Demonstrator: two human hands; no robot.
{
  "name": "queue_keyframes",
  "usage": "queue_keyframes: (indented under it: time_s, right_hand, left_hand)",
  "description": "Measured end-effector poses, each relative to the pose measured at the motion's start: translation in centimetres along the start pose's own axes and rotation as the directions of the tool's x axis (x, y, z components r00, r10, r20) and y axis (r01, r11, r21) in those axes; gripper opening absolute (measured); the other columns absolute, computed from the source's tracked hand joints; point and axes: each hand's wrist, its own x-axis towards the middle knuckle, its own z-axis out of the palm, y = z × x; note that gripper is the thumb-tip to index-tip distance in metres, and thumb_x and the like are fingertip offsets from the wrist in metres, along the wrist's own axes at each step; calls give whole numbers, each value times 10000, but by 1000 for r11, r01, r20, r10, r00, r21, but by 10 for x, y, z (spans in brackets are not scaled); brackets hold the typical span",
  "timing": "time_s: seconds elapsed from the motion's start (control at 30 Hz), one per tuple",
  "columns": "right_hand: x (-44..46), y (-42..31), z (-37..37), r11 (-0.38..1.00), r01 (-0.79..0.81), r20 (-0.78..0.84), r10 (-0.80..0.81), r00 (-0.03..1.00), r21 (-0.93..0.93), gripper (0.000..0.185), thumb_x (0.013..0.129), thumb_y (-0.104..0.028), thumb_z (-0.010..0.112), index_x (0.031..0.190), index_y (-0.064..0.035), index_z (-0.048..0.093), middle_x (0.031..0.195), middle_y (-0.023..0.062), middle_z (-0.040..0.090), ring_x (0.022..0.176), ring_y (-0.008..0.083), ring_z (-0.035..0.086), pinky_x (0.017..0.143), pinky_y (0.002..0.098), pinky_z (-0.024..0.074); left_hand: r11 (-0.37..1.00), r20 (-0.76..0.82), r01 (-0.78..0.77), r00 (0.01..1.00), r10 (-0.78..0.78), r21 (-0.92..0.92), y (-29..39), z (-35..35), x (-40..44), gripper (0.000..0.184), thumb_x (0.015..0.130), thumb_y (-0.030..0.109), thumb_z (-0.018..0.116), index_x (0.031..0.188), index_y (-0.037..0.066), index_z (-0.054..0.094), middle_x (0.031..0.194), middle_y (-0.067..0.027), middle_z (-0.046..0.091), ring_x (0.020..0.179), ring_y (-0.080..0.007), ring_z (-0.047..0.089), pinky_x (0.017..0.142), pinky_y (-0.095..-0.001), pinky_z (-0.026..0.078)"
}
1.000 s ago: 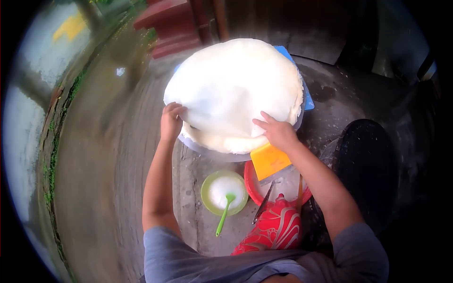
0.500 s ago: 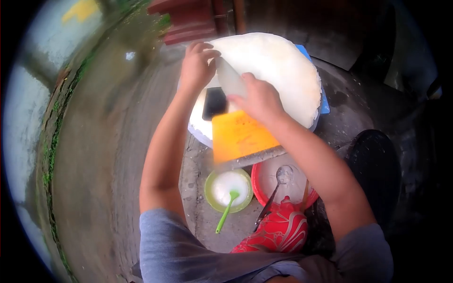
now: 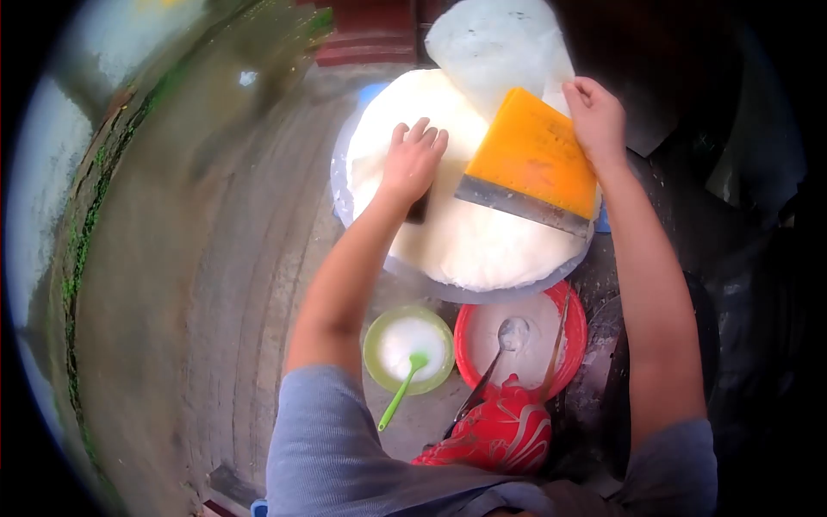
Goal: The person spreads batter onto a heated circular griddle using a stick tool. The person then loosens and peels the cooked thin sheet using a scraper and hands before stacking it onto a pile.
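My right hand (image 3: 596, 121) pinches the edge of a thin, translucent white sheet (image 3: 500, 43), raised over the far side of a round white stack (image 3: 491, 250). A yellow scraper (image 3: 534, 159) with a grey metal edge hangs at the same hand, against its palm side; its grip is hidden. My left hand (image 3: 415, 159) is over the stack's left part, fingers apart and slightly bent, holding nothing I can see. A dark rectangular block (image 3: 419, 209) shows partly from beneath my left wrist.
A green bowl (image 3: 373, 332) of white liquid with a green spatula (image 3: 398, 401) stands on the ground nearby. Beside it, a red basin (image 3: 579, 332) holds whitish batter and a metal ladle (image 3: 512, 334). Red steps (image 3: 366, 47) rise at the back.
My right hand has swung right and away, carrying the sheet and scraper; the sheet now spreads wide. My left hand has let go of the sheet and come down toward the stack.
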Motion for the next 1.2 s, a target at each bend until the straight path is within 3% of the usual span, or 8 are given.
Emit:
queue_keyframes:
  time_s: [0.07, 0.4, 0.5, 0.57, 0.63, 0.7, 1.1, 1.2]
  right_hand:
    - [-5, -3, -6, 998, 57, -29, -58, 998, -34, 211, 831, -192, 574, 953, -26, 618, 820, 125, 655, 738, 196, 638, 673, 260, 466]
    - [-17, -6, -8, 996, 86, -98, -85, 992, 2, 282, 860, -165, 572, 1104, -29, 598, 978, 115, 654, 862, 197, 631, 785, 273, 483]
    - [-22, -6, -6, 993, 120, -65, -119, 991, 7, 267, 854, -153, 579, 1080, -14, 608, 983, 126, 652, 859, 197, 631, 787, 271, 482]
    - [-29, -7, -9, 991, 132, -94, -132, 987, -7, 274, 857, -156, 581, 1089, -13, 604, 987, 125, 650, 873, 185, 626, 785, 264, 482]
    - [-28, 4, -15, 993, 106, -139, -99, 985, 43, 274, 860, -160, 580, 1090, -13, 604, 981, 116, 650, 872, 174, 621, 778, 257, 484]
    - [-26, 15, -22, 992, 82, -185, -64, 981, 95, 275, 863, -164, 579, 1091, -12, 605, 975, 107, 650, 871, 163, 617, 772, 251, 485]
    - [-43, 11, -25, 929, 274, 76, -301, 951, 249, 190, 825, -19, 581, 1007, 17, 623, 953, 85, 639, 580, 71, 536, 521, 204, 445]
    - [-52, -7, 10, 845, 495, 353, -535, 768, 203, 167, 726, -43, 620, 878, -98, 662, 1144, 147, 572, 585, 205, 609, 549, 280, 483]
  left_hand:
    - [991, 376, 113, 917, -134, 76, -10, 3, 19, 144, 678, 153, 569, 753, 61, 649, 853, -70, 653, 940, -237, 574, 827, -361, 404]
    - [115, 312, 940, 220, -924, -321, -133, 39, 29, 199, 738, 137, 537, 854, 35, 663, 933, -137, 635, 904, -298, 590, 727, -389, 464]
    - [470, -423, 837, 547, -723, 280, -98, 39, 25, 195, 723, 114, 577, 901, 113, 656, 976, -39, 609, 1006, -199, 528, 854, -343, 389]
    - [925, -207, 267, 954, -215, 269, -82, 35, 17, 257, 749, 91, 523, 989, 108, 612, 1039, -40, 550, 1111, -191, 433, 918, -367, 323]
    - [992, 374, -116, 923, 91, 43, -63, 35, 33, 289, 768, 132, 516, 1043, 84, 591, 1109, -44, 545, 1147, -202, 420, 947, -377, 316]
    - [966, 288, -255, 928, 235, 34, -47, 44, 39, 286, 795, 154, 511, 1063, 91, 588, 1200, -35, 517, 1210, -203, 374, 996, -393, 279]
    - [847, 495, 501, 698, -517, 178, -63, 120, 83, 419, 893, 353, 415, 1248, 142, 484, 1376, -26, 378, 1310, -227, 274, 1021, -471, 251]
    - [247, 434, 649, 698, -570, -720, -94, 127, 79, 305, 860, 300, 520, 1054, 91, 626, 1092, -11, 609, 1039, -184, 550, 848, -359, 427]
